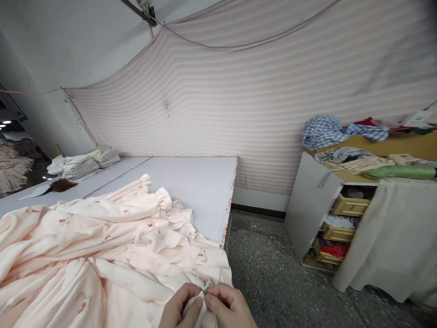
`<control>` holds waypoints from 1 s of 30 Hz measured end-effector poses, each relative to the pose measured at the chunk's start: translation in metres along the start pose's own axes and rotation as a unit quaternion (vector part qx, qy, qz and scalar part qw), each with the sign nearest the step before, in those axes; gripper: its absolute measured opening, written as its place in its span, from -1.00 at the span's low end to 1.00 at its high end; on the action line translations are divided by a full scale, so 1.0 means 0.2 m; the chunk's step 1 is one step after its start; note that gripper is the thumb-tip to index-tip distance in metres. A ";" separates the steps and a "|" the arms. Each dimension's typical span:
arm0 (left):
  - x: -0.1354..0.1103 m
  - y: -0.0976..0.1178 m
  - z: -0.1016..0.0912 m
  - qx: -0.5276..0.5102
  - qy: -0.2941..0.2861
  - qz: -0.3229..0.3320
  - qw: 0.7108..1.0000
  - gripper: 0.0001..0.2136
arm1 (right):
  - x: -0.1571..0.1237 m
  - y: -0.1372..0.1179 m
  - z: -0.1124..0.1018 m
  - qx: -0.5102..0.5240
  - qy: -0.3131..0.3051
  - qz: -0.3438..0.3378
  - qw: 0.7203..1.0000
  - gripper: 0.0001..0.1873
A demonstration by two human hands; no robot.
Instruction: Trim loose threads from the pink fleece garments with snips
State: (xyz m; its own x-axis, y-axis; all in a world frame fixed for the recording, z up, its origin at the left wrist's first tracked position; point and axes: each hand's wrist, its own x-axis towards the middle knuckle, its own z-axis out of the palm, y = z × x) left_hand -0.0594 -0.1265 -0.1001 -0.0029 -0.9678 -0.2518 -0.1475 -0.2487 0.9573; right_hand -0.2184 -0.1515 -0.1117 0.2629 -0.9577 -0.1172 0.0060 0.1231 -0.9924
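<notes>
A pale pink garment [112, 237] of soft cloth with small printed motifs and ruffled edges lies heaped over the near part of the table. At its front right edge, my left hand [182, 306] is closed, pinching a gathered bit of the cloth between thumb and forefinger. Close against it, my right hand [229, 304] is closed in a pinch on the same bit. Something small and dark shows between the fingertips of both hands; I cannot make out what it is. The lower parts of both hands are cut off by the frame.
The table [205, 182] ends at a taped right edge. Stacked white cloth [83, 164] and a brown fluffy thing [63, 184] are at its far left. Across the speckled floor [269, 255] stands a cabinet [307, 214] with drawers and cloths. A striped sheet [218, 105] hangs behind.
</notes>
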 end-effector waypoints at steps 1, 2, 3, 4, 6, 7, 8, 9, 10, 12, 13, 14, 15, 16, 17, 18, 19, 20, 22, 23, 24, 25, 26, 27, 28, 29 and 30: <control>0.00 0.02 0.00 0.018 -0.001 0.007 1.000 -0.58 | 0.00 -0.02 -0.01 0.001 -0.004 0.004 1.000 -0.73; 0.01 0.04 0.00 0.026 -0.003 0.011 1.000 -0.59 | 0.00 -0.03 -0.02 0.004 -0.007 0.007 1.000 -0.71; 0.01 0.06 0.00 0.026 -0.005 0.012 1.000 -0.59 | 0.00 -0.04 -0.02 0.008 -0.008 0.007 1.000 -0.69; 0.02 0.08 0.00 0.019 -0.006 0.013 1.000 -0.60 | 0.00 -0.05 -0.03 0.016 -0.010 0.010 1.000 -0.67; 0.03 0.09 0.01 -0.001 -0.008 0.009 1.000 -0.61 | 0.01 -0.05 -0.04 0.040 -0.015 0.022 0.999 -0.64; 0.03 0.09 0.02 -0.011 -0.009 0.007 1.000 -0.61 | 0.02 -0.05 -0.04 0.053 -0.018 0.030 0.998 -0.63; 0.03 0.09 0.02 -0.022 -0.011 0.004 1.000 -0.61 | 0.02 -0.04 -0.04 0.065 -0.021 0.037 0.997 -0.62; 0.03 0.08 0.03 -0.032 -0.014 0.001 0.999 -0.61 | 0.03 -0.03 -0.05 0.076 -0.022 0.042 0.996 -0.62; 0.04 0.08 0.03 -0.041 -0.015 -0.001 0.999 -0.61 | 0.03 -0.02 -0.05 0.086 -0.021 0.045 0.995 -0.62; 0.04 0.06 0.03 -0.053 -0.014 -0.001 0.999 -0.61 | 0.03 -0.01 -0.06 0.092 -0.021 0.045 0.995 -0.63; 0.04 0.05 0.03 -0.055 -0.012 0.000 0.998 -0.62 | 0.03 -0.01 -0.06 0.089 -0.020 0.044 0.995 -0.63; 0.04 0.05 0.04 -0.056 -0.010 0.000 0.998 -0.62 | 0.03 -0.01 -0.06 0.083 -0.017 0.043 0.995 -0.63; 0.04 0.04 0.04 -0.058 -0.008 -0.001 0.998 -0.61 | 0.03 0.00 -0.06 0.077 -0.012 0.043 0.996 -0.63; 0.05 0.04 0.05 -0.061 -0.007 -0.003 0.998 -0.61 | 0.03 0.00 -0.05 0.071 -0.007 0.043 0.997 -0.63; 0.05 0.04 0.07 -0.065 -0.009 -0.003 0.998 -0.60 | 0.03 0.00 -0.05 0.068 -0.003 0.043 0.997 -0.63; 0.05 0.04 0.08 -0.068 -0.012 -0.002 0.998 -0.60 | 0.04 0.00 -0.04 0.070 0.001 0.041 0.997 -0.62; 0.04 0.05 0.09 -0.069 -0.015 -0.002 0.997 -0.60 | 0.04 0.01 -0.04 0.076 0.002 0.041 0.996 -0.62; 0.04 0.06 0.09 -0.067 -0.016 -0.002 0.998 -0.61 | 0.05 0.01 -0.04 0.085 0.002 0.040 0.996 -0.61; 0.03 0.11 0.05 -0.059 0.015 0.009 0.998 -0.63 | 0.06 0.04 -0.05 0.105 0.008 0.042 0.994 -0.57; 0.02 0.15 0.00 -0.069 0.048 0.013 0.996 -0.65 | 0.06 0.06 -0.07 0.113 0.019 0.045 0.992 -0.57; 0.01 0.21 -0.06 -0.093 0.088 0.014 0.992 -0.67 | 0.07 0.07 -0.09 0.115 0.038 0.047 0.991 -0.58; 0.01 0.27 -0.15 -0.139 0.136 0.015 0.981 -0.69 | 0.08 0.09 -0.11 0.110 0.064 0.049 0.991 -0.60; 0.00 0.34 -0.24 -0.216 0.159 -0.020 0.963 -0.69 | 0.09 0.11 -0.13 0.098 0.095 0.050 0.989 -0.61; 0.00 0.40 -0.33 -0.288 0.171 -0.032 0.942 -0.74 | 0.10 0.13 -0.16 0.083 0.125 0.051 0.987 -0.62; 0.00 0.45 -0.41 -0.359 0.191 -0.013 0.914 -0.74 | 0.11 0.14 -0.18 0.066 0.148 0.051 0.985 -0.63; 0.01 0.48 -0.47 -0.402 0.184 0.002 0.897 -0.70 | 0.13 0.15 -0.19 0.050 0.163 0.051 0.984 -0.63; 0.01 0.50 -0.49 -0.393 0.182 0.009 0.901 -0.68 | 0.14 0.16 -0.20 0.037 0.166 0.049 0.984 -0.63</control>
State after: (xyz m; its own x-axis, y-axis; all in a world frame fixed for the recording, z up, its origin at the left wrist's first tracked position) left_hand 0.0235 -0.1579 0.0080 0.3475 -0.8850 -0.3099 0.5961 -0.0466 0.8015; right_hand -0.2499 -0.1854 -0.1479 -0.0643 -0.9708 -0.2312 0.0702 0.2267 -0.9714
